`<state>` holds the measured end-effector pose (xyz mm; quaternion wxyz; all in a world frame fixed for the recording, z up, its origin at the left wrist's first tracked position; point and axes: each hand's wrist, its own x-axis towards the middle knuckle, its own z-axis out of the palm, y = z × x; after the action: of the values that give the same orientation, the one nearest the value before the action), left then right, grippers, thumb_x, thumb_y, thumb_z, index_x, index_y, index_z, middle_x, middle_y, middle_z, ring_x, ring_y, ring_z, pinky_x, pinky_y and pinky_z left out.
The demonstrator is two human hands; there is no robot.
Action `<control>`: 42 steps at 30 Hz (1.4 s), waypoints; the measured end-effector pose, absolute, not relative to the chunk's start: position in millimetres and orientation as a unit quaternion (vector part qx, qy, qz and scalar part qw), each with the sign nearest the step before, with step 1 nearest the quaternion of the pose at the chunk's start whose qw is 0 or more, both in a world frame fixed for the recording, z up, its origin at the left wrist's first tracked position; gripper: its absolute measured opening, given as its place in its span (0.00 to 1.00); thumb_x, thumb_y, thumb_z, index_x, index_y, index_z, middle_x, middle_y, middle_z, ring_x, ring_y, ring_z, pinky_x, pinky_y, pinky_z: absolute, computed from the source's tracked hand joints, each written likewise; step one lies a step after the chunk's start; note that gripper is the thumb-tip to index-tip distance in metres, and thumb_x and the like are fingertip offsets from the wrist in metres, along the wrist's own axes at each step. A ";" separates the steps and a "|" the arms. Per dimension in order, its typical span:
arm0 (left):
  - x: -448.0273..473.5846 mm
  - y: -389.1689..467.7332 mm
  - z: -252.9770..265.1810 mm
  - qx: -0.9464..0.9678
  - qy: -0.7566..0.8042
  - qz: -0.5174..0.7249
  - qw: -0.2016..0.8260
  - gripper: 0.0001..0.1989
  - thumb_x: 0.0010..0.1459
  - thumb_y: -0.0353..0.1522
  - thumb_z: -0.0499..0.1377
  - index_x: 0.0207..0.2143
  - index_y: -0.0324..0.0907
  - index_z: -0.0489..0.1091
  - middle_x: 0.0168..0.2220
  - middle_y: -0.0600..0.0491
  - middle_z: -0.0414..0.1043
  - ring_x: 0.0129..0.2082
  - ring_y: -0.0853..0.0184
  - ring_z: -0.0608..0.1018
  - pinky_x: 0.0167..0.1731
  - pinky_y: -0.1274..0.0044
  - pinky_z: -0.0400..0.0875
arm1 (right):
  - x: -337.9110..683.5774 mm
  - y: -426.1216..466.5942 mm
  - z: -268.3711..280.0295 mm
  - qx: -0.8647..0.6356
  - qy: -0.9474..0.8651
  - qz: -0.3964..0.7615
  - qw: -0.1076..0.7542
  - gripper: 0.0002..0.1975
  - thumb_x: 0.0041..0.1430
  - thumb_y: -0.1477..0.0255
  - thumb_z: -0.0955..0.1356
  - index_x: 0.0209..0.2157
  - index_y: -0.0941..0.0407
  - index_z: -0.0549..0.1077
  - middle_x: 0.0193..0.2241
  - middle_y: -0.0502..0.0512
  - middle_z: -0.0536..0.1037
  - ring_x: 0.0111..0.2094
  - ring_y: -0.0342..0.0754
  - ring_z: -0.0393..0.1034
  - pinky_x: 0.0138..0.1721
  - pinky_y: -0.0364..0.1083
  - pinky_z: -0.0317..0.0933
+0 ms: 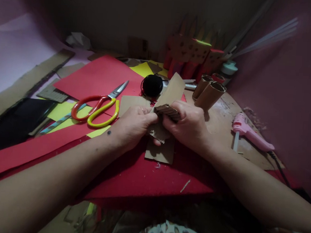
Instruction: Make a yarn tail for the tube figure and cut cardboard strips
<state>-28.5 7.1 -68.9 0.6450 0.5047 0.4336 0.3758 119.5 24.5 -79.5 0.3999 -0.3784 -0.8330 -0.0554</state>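
Observation:
Both hands grip one piece of corrugated cardboard (169,112) above the front of the table. My left hand (137,124) pinches its left side between thumb and fingers. On the other side, the fingers of my right hand (189,124) are closed round it, where ridged inner flutes show. A torn, ragged edge hangs below my thumbs. Beneath lies a flat cardboard piece (159,154), and a longer cardboard strip (176,86) reaches up behind. Left of my hands rest scissors (103,107) with one red and one yellow handle. A ball of black yarn (152,85) sits just beyond them.
A pink glue gun (251,132) lies at right on a brown board (220,135). Cardboard tubes (210,95) stand behind my right hand, near a capped bottle (228,70). Red paper (102,75) and a long cardboard strip (32,83) cover the left. The red tabletop (140,183) ends in front.

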 end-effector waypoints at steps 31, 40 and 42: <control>-28.1 0.4 -63.5 0.577 0.444 0.329 0.602 0.11 0.50 0.22 0.49 0.20 0.38 0.66 0.16 0.57 0.70 0.15 0.72 0.73 0.17 0.82 0.70 | 123.5 21.2 -74.8 -0.319 -0.870 -0.137 0.351 0.11 0.56 0.75 0.63 0.22 0.59 0.72 0.22 0.55 0.74 0.25 0.44 0.66 0.27 0.43 0.58; -30.3 4.1 -71.4 0.534 0.375 0.354 0.670 0.08 0.53 0.27 0.52 0.28 0.38 0.71 0.23 0.53 0.74 0.20 0.70 0.75 0.19 0.81 0.72 | 125.7 24.6 -67.3 -0.399 -0.778 0.218 0.434 0.03 0.51 0.77 0.67 0.28 0.59 0.74 0.25 0.52 0.76 0.26 0.43 0.70 0.26 0.41 0.63; -30.3 3.1 -69.8 0.538 0.394 0.350 0.658 0.08 0.53 0.27 0.52 0.25 0.38 0.70 0.21 0.54 0.73 0.19 0.71 0.74 0.19 0.81 0.71 | 126.9 23.2 -66.2 -0.380 -0.804 0.180 0.420 0.04 0.51 0.76 0.67 0.31 0.58 0.74 0.28 0.53 0.77 0.28 0.44 0.70 0.29 0.43 0.64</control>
<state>-30.3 3.1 -69.8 0.6579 0.5377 0.3941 0.3502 126.9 23.2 -66.2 0.4196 -0.3801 -0.8045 0.1797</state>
